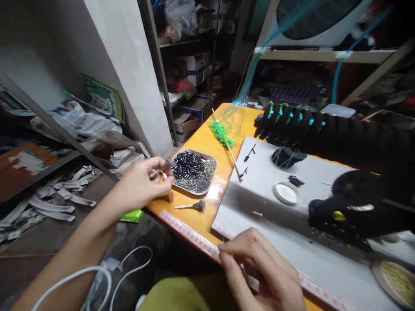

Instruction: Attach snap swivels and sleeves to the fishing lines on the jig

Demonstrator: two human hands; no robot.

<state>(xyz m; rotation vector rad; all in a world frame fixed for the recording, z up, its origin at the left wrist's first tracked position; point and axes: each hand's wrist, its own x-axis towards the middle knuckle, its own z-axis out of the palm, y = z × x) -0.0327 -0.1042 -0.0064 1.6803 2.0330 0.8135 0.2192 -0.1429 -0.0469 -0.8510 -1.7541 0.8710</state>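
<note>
My left hand (145, 183) is closed beside the near left rim of a square tray (210, 183). Its fingers pinch a small grey-tipped stick (167, 163), blurred and mostly hidden by them. Black and silver tubes (188, 166) and tiny grey and yellowish pieces (197, 183) fill the tray. Just under the hand lies an orange-tipped piece (169, 197); to its right rests a pale stick with a dark, bushy tip (198, 205). My right hand (261, 272) is over the table's front edge, thumb and forefinger pressed together. What they hold, if anything, is too small to make out.
A white board (240, 207) covers the table's right part, with a round white dish (287, 192) on it. A dark machine (350, 147) with a ribbed roller overhangs it. Behind the tray lies a stick with green and blue threads (222, 134). White cable (97, 270) loops at lower left.
</note>
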